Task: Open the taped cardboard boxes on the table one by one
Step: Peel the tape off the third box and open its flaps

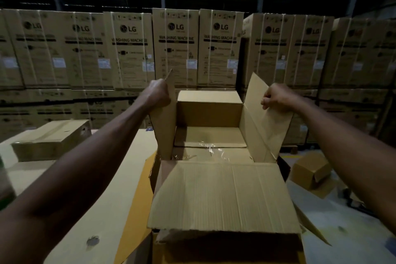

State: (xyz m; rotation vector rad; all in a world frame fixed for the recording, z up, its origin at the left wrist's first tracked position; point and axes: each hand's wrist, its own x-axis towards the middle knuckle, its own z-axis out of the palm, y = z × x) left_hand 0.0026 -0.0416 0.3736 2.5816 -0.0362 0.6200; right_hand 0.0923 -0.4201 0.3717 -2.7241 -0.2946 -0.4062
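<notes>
A large brown cardboard box (222,195) stands in front of me on the table, its top flaps spread open. My left hand (157,95) grips the upright left flap (165,130) near its top edge. My right hand (277,97) pinches the edge of the raised right flap (263,122). The far flap (209,108) stands up and the near flap folds toward me. Clear torn tape (211,148) lies across the cardboard inside. A second, flatter box (52,140), still taped shut, sits on the table at the left.
The table (120,178) is covered with cardboard sheet. A small opened box (311,170) lies on the floor at the right. Stacked washing-machine cartons (175,49) form a wall behind the table. Something green shows at the far left edge.
</notes>
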